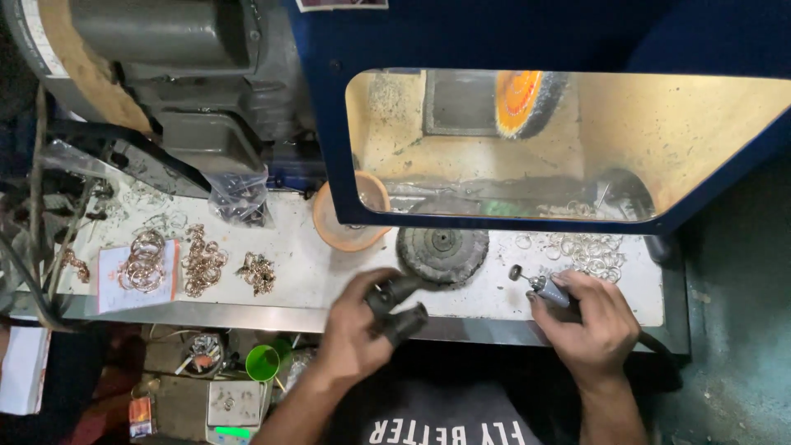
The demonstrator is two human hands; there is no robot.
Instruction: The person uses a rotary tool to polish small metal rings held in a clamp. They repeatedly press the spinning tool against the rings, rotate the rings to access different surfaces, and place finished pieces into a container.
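My left hand (353,323) hovers over the bench's front edge with dark finger guards on its thumb and fingers (398,309); I cannot make out anything pinched between them. My right hand (587,317) grips a slim rotary hand tool (544,285) like a pen, its small round tip (516,272) pointing left just above the white bench top (305,255). A dark round brush wheel (442,251) lies flat on the bench between the two hands.
Silvery rings (589,249) lie scattered right of the wheel. Copper-coloured bangles and rings (147,262) sit in piles at left, some on a paper sheet. An orange bowl (350,218) stands by the blue polishing hood (494,49) with an orange buffing wheel (527,100) inside.
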